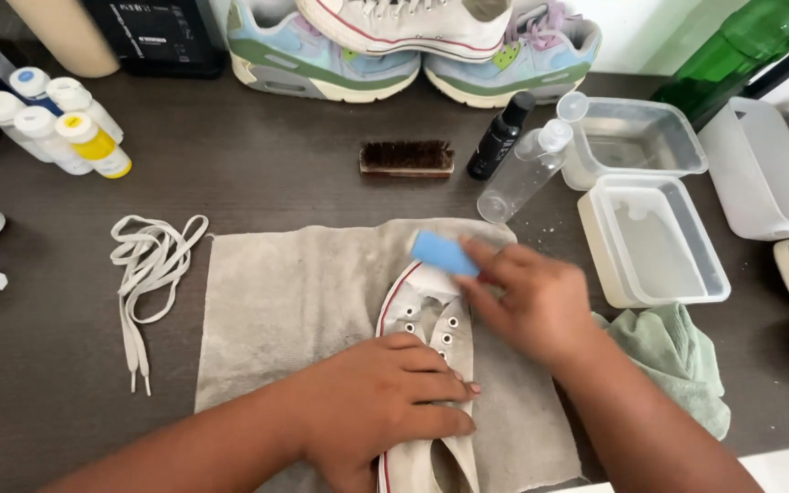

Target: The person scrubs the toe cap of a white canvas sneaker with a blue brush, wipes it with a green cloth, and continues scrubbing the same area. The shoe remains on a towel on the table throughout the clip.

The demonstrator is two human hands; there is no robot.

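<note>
Bench (257,173) of dark wood carries everything. Grey towel (294,301) lies spread at its near middle, and a white laceless sneaker (431,319) rests on it, toe pointing away. Left hand (385,402) presses flat over the sneaker's middle, fingers laid together, pinning it down. Right hand (531,301) has its grip pinched around a small blue sponge block (443,253), held at the sneaker's toe cap. Two clear tubs (655,242) sit to the right, loose white laces (148,265) to the left, a bristle brush (407,157) beyond the towel.
</note>
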